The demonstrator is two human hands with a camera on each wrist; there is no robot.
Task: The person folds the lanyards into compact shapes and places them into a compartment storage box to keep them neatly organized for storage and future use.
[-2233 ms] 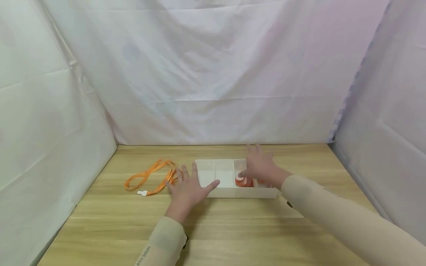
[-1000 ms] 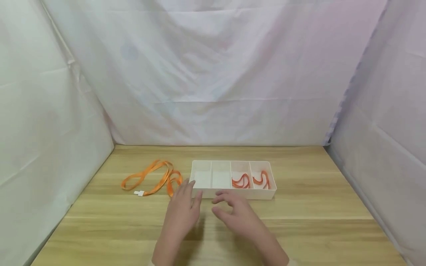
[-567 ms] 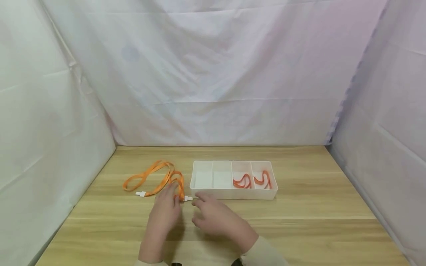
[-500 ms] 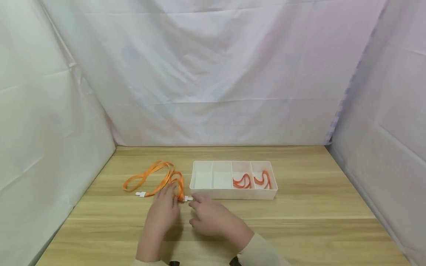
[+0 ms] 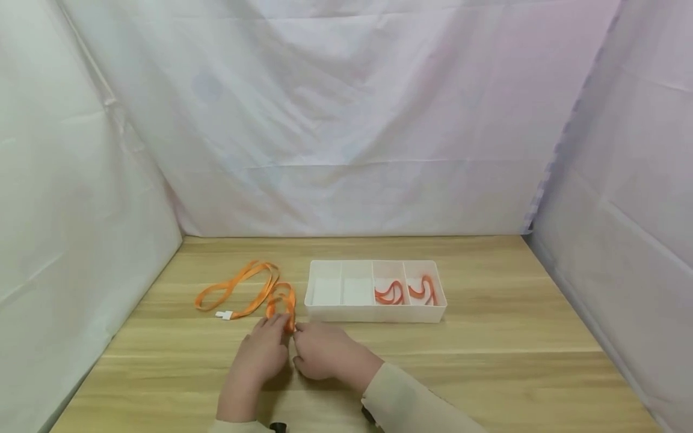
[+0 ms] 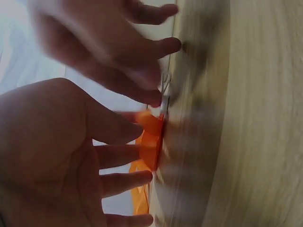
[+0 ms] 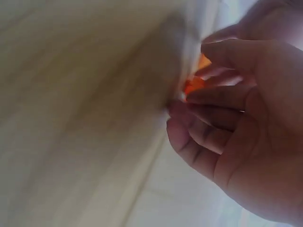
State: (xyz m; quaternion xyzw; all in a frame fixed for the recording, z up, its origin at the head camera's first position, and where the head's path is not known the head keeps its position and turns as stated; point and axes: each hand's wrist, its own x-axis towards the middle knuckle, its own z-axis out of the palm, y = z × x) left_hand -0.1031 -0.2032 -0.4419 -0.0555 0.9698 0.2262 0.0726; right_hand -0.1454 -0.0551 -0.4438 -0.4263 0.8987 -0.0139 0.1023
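An orange lanyard [image 5: 290, 299] lies looped on the table in front of my hands. My left hand [image 5: 265, 350] reaches over its near end; in the left wrist view the fingers are nearly straight and the fingertips touch the orange strap [image 6: 150, 146]. My right hand [image 5: 325, 352] is at the lanyard's white clip [image 6: 164, 105], a fingertip touching it, with the fingers loosely bent and the thumb apart in the right wrist view. The clip is hidden in the head view. More orange strap [image 5: 233, 282], with a white clip, lies to the left; whether it is separate I cannot tell.
A white box [image 5: 373, 314] with compartments stands right of the lanyard, just beyond my right hand. Red-orange straps [image 5: 391, 294] lie in its two right compartments. White cloth [image 5: 346, 120] hangs behind the wooden table [image 5: 487, 361] and at both sides.
My right hand has left the box's right side and come down-left to the lanyard's clip. My left hand has moved left and nearer, onto the strap. The near end has shifted slightly toward me.
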